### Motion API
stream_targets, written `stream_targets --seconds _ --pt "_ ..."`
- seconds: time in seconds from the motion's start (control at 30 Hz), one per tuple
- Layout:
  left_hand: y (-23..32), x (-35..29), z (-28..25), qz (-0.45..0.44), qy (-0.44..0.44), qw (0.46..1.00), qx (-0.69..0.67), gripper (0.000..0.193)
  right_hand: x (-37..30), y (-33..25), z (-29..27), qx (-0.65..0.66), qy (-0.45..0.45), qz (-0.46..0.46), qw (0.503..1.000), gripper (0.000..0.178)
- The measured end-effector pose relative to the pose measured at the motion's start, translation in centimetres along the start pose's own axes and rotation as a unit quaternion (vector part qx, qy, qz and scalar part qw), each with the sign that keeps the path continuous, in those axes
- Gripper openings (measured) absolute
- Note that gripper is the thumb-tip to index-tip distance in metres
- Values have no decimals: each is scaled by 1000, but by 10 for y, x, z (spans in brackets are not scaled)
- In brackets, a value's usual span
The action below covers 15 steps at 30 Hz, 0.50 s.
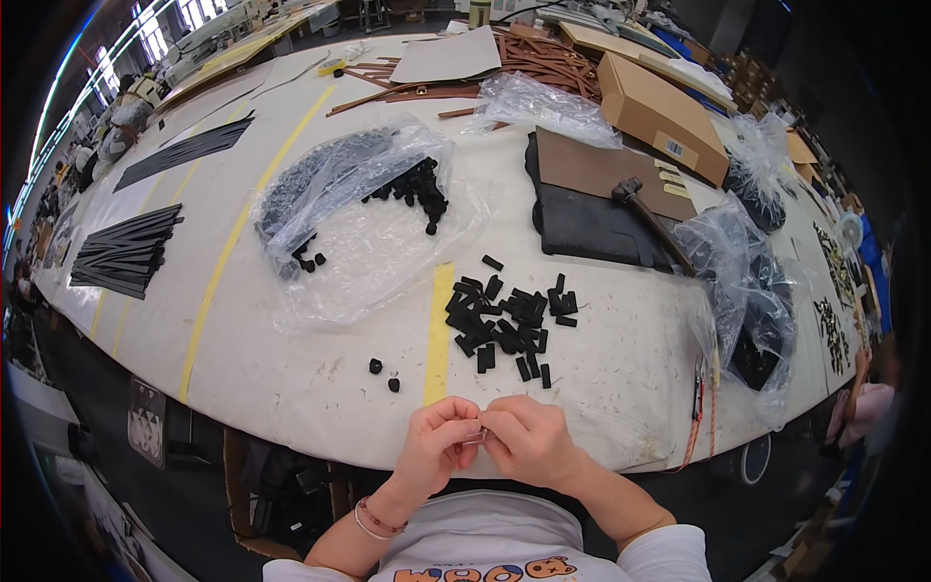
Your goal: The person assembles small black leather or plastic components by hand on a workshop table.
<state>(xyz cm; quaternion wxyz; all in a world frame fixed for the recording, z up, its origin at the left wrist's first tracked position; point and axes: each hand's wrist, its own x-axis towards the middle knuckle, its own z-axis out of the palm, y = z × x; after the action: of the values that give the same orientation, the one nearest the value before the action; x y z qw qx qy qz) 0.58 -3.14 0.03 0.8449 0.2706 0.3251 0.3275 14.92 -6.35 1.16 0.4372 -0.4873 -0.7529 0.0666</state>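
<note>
Hands meet at the near table edge, close to the person's chest. Left hand (pixel 438 448) & right hand (pixel 525 438) press fingertips together, fingers curled in tight, pinching a small pale piece (pixel 474 436) between them; too tiny to tell what it is. Both grips closed on it, thumbs on top.

Just beyond the fingertips, on the white table (pixel 320 359): pile of small black tubes (pixel 504 320), loose, some lying apart from the heap. A bit left of the fingers, two lone black caps (pixel 383 373) sit on the table, near each other, not touching. Yellow tape strip (pixel 438 335) runs away from the fingers, left of the pile.

Further out past the pile & to the left: clear plastic bag (pixel 364 228), open, w/ more black pieces spilled on it. Far beyond on the right: dark mat (pixel 582 228) w/ a hammer (pixel 652 218) lying across it, brown cardboard box (pixel 659 112) behind. Right of the fingers, well apart: another clear bag (pixel 747 291) holding dark stuff. Far left: stack of black strips (pixel 126 252).
</note>
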Motion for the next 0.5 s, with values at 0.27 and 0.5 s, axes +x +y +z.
stream_targets --seconds 0.27,0.5 --pt "-7 1 -4 37 17 999 21 3 5 0 1 163 -18 178 970 20" --pt "-16 -4 -9 200 22 922 330 3 8 5 -10 212 -123 249 937 17"
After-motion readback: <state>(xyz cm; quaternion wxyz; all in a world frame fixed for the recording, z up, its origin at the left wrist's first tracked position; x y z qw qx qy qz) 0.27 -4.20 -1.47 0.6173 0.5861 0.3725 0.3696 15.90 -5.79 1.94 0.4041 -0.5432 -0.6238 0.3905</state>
